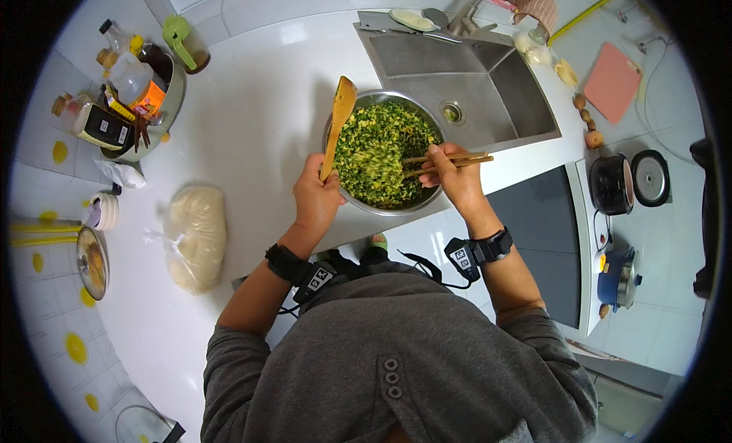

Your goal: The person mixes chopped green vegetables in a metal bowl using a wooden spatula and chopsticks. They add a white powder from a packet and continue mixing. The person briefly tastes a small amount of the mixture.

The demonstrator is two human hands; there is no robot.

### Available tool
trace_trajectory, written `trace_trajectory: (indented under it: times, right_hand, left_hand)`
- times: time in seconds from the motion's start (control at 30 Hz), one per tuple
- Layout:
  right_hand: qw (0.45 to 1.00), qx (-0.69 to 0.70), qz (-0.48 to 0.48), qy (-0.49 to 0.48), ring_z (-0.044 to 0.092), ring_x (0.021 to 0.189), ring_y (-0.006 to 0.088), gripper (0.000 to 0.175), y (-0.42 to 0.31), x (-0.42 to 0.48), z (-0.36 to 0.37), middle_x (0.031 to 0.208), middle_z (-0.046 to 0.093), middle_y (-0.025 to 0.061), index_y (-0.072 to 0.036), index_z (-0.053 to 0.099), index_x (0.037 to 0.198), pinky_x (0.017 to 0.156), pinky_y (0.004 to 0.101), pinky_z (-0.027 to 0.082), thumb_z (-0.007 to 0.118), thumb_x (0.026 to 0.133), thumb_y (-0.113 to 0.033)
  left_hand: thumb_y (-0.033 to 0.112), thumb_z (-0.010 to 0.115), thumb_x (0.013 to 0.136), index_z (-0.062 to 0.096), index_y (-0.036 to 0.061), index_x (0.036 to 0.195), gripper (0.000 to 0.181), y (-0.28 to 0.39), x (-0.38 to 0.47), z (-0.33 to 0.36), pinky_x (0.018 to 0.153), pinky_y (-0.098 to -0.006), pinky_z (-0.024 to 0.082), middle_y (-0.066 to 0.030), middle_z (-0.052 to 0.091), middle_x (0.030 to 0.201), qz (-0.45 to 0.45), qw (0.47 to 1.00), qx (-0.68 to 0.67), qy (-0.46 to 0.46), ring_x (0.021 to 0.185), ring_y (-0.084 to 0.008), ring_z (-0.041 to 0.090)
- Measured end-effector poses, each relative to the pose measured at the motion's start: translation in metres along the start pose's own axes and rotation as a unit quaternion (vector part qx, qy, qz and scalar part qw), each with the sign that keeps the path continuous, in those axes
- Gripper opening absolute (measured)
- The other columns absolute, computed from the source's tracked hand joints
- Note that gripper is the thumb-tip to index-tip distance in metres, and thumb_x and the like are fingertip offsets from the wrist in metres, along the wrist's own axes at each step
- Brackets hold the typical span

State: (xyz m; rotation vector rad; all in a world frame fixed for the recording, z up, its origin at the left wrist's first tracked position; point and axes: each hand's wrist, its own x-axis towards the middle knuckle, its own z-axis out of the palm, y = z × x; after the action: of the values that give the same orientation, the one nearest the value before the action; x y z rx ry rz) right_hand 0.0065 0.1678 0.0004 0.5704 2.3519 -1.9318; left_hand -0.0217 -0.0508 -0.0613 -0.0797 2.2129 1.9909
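Observation:
A round metal bowl [394, 212] at the counter's edge holds a mixture of chopped green leaves and small yellow bits [372, 151]; part of the mixture is motion-blurred. My left hand [318, 188] grips a wooden spatula [341, 108] upright at the bowl's left rim, its blade pointing away from me. In my right hand [454, 177] is a pair of wooden chopsticks [476, 159], their tips down in the mixture at the bowl's right side.
A steel sink [434, 60] adjoins the bowl, with a knife [440, 37] along its back edge. A tied plastic bag of pale contents [197, 240] lies on the left counter. Bottles [128, 77] stand in a tray at the back left. A black pot [611, 183] sits far right.

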Motion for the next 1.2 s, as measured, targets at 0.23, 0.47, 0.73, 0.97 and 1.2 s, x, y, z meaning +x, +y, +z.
trace_trajectory:
  times: [0.23, 0.47, 0.73, 0.97, 1.2]
  right_hand:
    - [0.996, -0.053, -0.072, 0.014, 0.059, 0.055, 0.0132, 0.021, -0.02, -0.002, -0.009, 0.069, 0.059, 0.0083, 0.003, 0.058, 0.088, 0.048, 0.0225, 0.05, 0.056, 0.086, -0.018]
    - [0.993, 0.025, -0.085, 0.075, 0.061, 0.056, 0.0161, 0.029, -0.024, -0.012, -0.017, 0.073, 0.061, 0.0121, 0.005, 0.057, 0.089, 0.049, 0.0249, 0.051, 0.051, 0.089, -0.023]
    - [0.977, 0.125, -0.125, 0.117, 0.064, 0.059, 0.0212, 0.025, -0.03, -0.018, -0.003, 0.074, 0.06, 0.0148, 0.006, 0.055, 0.089, 0.053, 0.0279, 0.055, 0.046, 0.091, -0.018]
    - [0.968, 0.144, -0.124, 0.162, 0.064, 0.06, 0.0238, 0.024, -0.021, -0.021, -0.023, 0.073, 0.061, 0.0174, 0.006, 0.053, 0.089, 0.054, 0.0305, 0.056, 0.046, 0.091, -0.018]
    - [0.963, 0.158, -0.146, 0.162, 0.063, 0.06, 0.0192, 0.025, -0.027, -0.031, -0.013, 0.072, 0.06, 0.0134, 0.006, 0.055, 0.087, 0.055, 0.0272, 0.055, 0.048, 0.091, -0.018]
  left_hand:
    - [0.006, 0.051, 0.085, 0.049, 0.0025, 0.093, 0.009, 0.008, -0.003, -0.018, 0.043, -0.025, 0.043, -0.005, 0.054, 0.067, 0.153, 0.968, 0.196, 0.017, 0.052, -0.0092, 0.052]
    - [0.012, 0.046, 0.089, 0.054, 0.0036, 0.101, 0.016, 0.034, -0.032, -0.027, 0.055, -0.0228, 0.039, 0.0, 0.05, 0.065, 0.055, 0.987, 0.094, -0.117, 0.058, -0.0063, 0.044]
    - [0.01, 0.045, 0.09, 0.052, 0.002, 0.111, 0.024, 0.036, -0.037, 0.005, 0.056, -0.0227, 0.04, -0.001, 0.051, 0.065, 0.04, 0.98, 0.101, -0.168, 0.06, -0.0072, 0.048]
    - [0.008, 0.046, 0.088, 0.054, 0.0017, 0.108, 0.022, 0.02, -0.037, -0.007, 0.057, -0.0232, 0.041, -0.0022, 0.053, 0.066, 0.027, 0.984, 0.138, -0.109, 0.06, -0.0083, 0.049]
    - [0.009, 0.043, 0.089, 0.051, 0.0014, 0.11, 0.024, 0.023, -0.036, -0.004, 0.049, -0.025, 0.039, -0.0033, 0.053, 0.067, 0.04, 0.982, 0.119, -0.142, 0.052, -0.0089, 0.045]
